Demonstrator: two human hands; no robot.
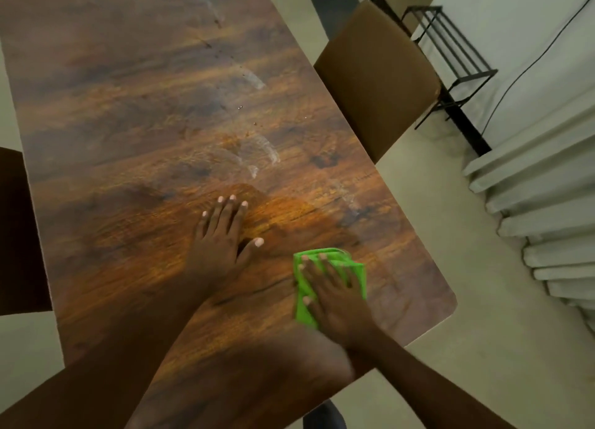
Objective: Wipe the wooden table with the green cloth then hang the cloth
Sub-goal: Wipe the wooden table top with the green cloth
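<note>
Right hand fingers: the right hand (335, 295) is lying flat, fingers spread and extended, pressing down on the folded green cloth (328, 280); it is not curling around it.
Left hand fingers: the left hand (222, 238) is resting palm-down, fingers splayed and thumb pointing toward 3 o'clock, holding nothing.
Green cloth: it is sitting under the right palm, at 3 o'clock of the left hand and just apart from its thumb, near the table's corner at 4 o'clock.
Wooden table: the wooden table (128, 122) is showing curved pale streaks (257, 151) and a few droplets at 12 o'clock of the hands.
Chair: a brown chair (376, 74) is standing against the table edge at 1 o'clock.
Rack: a black metal rack (450, 51) is standing beyond the chair.
Curtain: a pale pleated curtain (547, 203) is hanging at 3 o'clock.
</note>
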